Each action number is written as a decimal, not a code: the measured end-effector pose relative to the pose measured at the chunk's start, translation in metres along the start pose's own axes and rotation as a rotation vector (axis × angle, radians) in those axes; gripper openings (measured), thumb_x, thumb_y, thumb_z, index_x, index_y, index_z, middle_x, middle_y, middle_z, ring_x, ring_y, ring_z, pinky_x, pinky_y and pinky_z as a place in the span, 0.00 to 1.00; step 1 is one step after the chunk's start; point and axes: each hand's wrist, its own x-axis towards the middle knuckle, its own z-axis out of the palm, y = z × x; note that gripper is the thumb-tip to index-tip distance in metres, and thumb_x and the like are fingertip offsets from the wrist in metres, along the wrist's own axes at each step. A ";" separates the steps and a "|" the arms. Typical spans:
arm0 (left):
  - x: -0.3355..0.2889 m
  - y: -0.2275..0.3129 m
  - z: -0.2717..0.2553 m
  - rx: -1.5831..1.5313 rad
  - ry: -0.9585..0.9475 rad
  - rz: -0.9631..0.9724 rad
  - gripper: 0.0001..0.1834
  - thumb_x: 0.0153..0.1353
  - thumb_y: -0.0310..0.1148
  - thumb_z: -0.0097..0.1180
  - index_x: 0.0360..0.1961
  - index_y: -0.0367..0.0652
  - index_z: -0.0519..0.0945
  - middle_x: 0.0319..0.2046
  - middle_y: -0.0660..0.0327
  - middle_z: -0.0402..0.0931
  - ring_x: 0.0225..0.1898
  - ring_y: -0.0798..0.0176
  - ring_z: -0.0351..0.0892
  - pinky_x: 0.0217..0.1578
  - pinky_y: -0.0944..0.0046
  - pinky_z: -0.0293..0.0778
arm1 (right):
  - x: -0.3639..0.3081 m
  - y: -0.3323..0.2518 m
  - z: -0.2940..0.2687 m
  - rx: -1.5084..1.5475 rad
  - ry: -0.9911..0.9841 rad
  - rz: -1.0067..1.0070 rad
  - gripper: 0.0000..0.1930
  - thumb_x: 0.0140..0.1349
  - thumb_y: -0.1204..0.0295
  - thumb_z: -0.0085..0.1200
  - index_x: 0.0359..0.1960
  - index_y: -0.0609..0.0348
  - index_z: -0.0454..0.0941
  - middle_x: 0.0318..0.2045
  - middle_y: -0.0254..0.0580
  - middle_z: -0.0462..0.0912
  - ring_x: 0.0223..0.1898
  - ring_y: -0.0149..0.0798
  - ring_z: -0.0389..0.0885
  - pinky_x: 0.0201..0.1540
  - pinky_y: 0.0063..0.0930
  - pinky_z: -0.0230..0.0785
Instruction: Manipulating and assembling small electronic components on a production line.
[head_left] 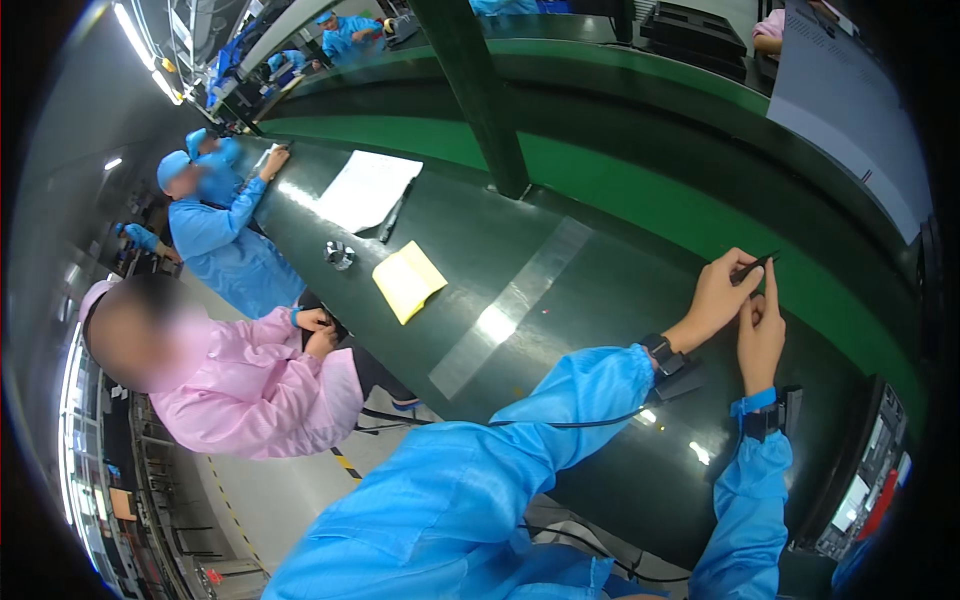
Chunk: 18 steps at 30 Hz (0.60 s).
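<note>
My left hand (712,303) is above the far right part of the dark green table, its fingers closed round a slim black pointed tool (750,270). The tool looks like tweezers or a pen; its exact kind is too small to tell. Its tip points right, away from the palm. Close beside it is my right hand (762,338), index finger stretched up against the tool near its tip and thumb apart. I see nothing gripped in that hand. Both wrists carry black strapped devices over blue sleeves.
Leftward on the table (480,260) lie a yellow cloth or paper (409,282), white sheets (370,188), a dark pen-like thing (393,217) and a small round dark object (339,256). A post (475,100) stands at the green belt. A person in pink (250,375) sits left; equipment (862,480) stands right.
</note>
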 end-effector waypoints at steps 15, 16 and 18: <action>0.002 -0.013 0.000 0.033 0.024 0.015 0.09 0.62 0.30 0.60 0.40 0.34 0.79 0.28 0.57 0.80 0.23 0.68 0.75 0.25 0.65 0.71 | 0.001 -0.003 -0.001 -0.049 -0.027 -0.018 0.33 0.66 0.75 0.54 0.73 0.37 0.63 0.17 0.35 0.69 0.19 0.30 0.67 0.26 0.27 0.62; 0.002 -0.014 -0.001 0.057 0.025 0.005 0.10 0.62 0.30 0.60 0.40 0.34 0.79 0.29 0.58 0.81 0.23 0.70 0.74 0.25 0.67 0.70 | 0.001 -0.004 0.000 -0.051 -0.037 -0.019 0.34 0.65 0.75 0.54 0.73 0.38 0.62 0.17 0.35 0.70 0.19 0.30 0.67 0.26 0.28 0.63; 0.002 -0.011 0.001 0.086 0.021 -0.012 0.10 0.63 0.31 0.60 0.41 0.34 0.80 0.29 0.60 0.82 0.24 0.73 0.73 0.26 0.68 0.70 | 0.001 -0.001 -0.002 -0.055 -0.033 -0.020 0.34 0.65 0.75 0.54 0.73 0.38 0.62 0.17 0.35 0.70 0.19 0.30 0.68 0.26 0.28 0.63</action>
